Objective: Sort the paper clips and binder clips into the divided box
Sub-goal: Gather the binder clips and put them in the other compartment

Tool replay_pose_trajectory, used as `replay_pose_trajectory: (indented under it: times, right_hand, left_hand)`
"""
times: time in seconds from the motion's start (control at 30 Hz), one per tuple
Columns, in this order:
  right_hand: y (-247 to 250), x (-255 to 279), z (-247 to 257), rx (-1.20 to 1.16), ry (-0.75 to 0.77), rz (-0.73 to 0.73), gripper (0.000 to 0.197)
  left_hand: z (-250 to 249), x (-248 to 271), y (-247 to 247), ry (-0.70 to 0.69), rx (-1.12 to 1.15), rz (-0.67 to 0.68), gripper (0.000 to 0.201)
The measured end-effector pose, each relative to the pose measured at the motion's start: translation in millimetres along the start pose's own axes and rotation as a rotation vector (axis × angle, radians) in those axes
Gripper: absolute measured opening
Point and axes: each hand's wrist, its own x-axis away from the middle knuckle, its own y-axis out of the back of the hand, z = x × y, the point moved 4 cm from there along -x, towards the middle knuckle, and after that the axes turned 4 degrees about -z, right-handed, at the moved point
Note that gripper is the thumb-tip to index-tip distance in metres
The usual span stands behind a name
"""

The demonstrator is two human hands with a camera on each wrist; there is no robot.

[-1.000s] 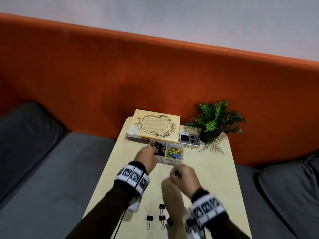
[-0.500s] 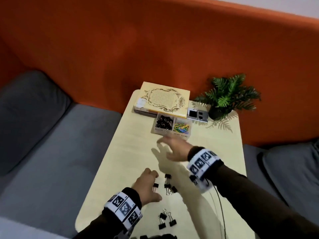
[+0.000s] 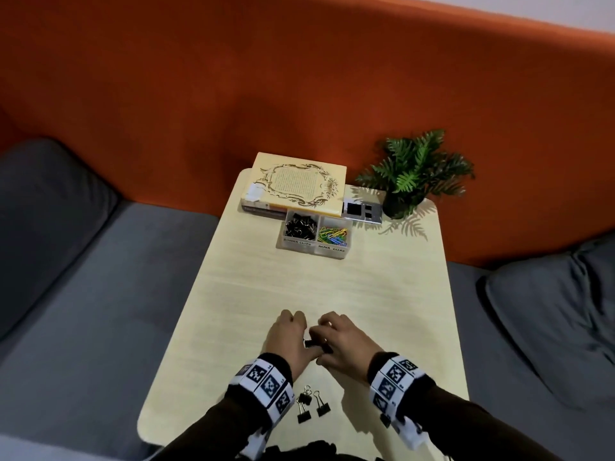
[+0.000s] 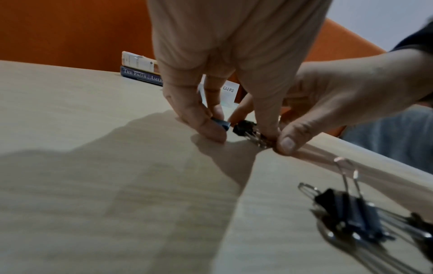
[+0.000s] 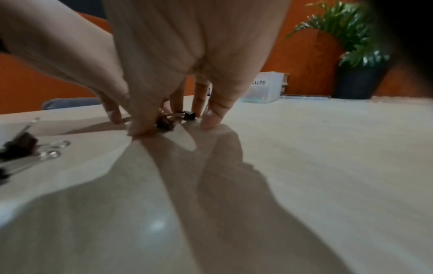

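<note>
The clear divided box stands at the far end of the table, with black binder clips in its left cell and coloured paper clips in its right. Near the front, my left hand pinches a black binder clip lying on the table. My right hand is close beside it, thumb and fingers curled onto a second binder clip. Three more binder clips lie between my wrists. No loose paper clips show.
Behind the box lie a stack of books, a small grey device and a potted plant. The pale table is narrow, with grey sofa cushions on both sides and an orange backrest behind.
My right hand has drawn back from the box to the near clips. My left hand has shifted onto the same small group. Both now close on binder clips.
</note>
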Motion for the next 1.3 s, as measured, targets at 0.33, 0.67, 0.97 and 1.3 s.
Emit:
replay_pose_trajectory:
  times: [0.33, 0.67, 0.97, 1.3]
  right_hand:
    - [-1, 4, 2, -0.096, -0.183, -0.074, 0.024]
    - [7, -5, 3, -0.023, -0.299, 0.035, 0.015]
    - [7, -2, -8, -0.202, -0.390, -0.029, 0.023]
    - [106, -80, 1, -0.322, -0.328, -0.324, 0.014]
  left_hand:
    - [6, -8, 0, -0.012, -0.017, 0.068, 0.018]
    - [-4, -15, 17, 0.008, 0.016, 0.140, 0.033]
    - [-56, -120, 127, -0.065, 0.244, -0.276, 0.008]
    - [-31, -115, 127, -0.114, 0.167, -0.287, 0.033]
